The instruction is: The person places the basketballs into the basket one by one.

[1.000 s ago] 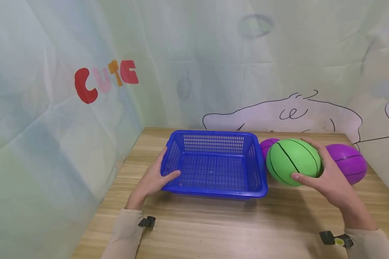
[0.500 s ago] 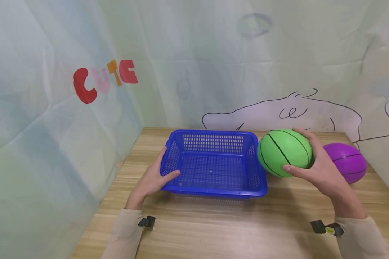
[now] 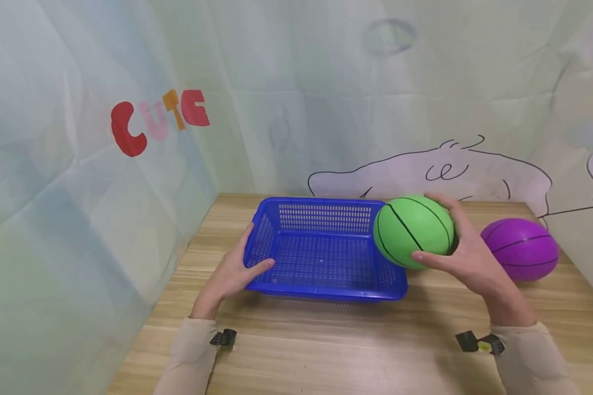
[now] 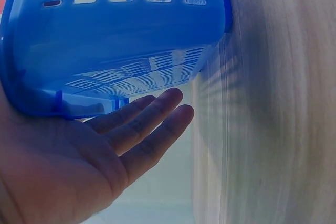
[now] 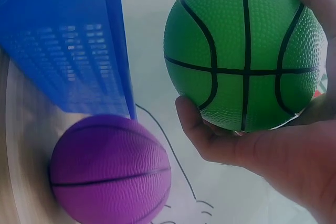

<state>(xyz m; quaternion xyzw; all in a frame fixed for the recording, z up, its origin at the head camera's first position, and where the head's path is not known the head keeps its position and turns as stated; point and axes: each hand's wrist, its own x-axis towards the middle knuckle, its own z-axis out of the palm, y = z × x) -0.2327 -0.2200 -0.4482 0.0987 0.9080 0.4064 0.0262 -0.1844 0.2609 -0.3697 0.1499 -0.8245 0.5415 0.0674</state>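
A blue plastic basket point(image 3: 326, 296) stands on the wooden table. My left hand point(image 3: 234, 274) holds its left rim, thumb over the inner side and fingers along the outside; in the left wrist view several fingers point(image 4: 152, 135) stretch straight below the rim. My right hand point(image 3: 474, 263) grips a green toy basketball point(image 3: 415, 233), thumb in front and fingers behind. The ball is raised and overlaps the basket's right rim in the head view. In the right wrist view, the ball is higher than the rim, and a purple toy basketball point(image 5: 110, 171) sits on the table beside the basket.
Another purple ball point(image 3: 521, 249) rests on the table point(image 3: 326, 351) at the right, near the right wall. Printed cloth walls point(image 3: 286, 99) close in the back and left sides. The green ball hides the purple ball beside the basket in the head view.
My right hand has carried the green ball leftward and up, from beside the basket to over its right rim. The left hand and basket have stayed put.
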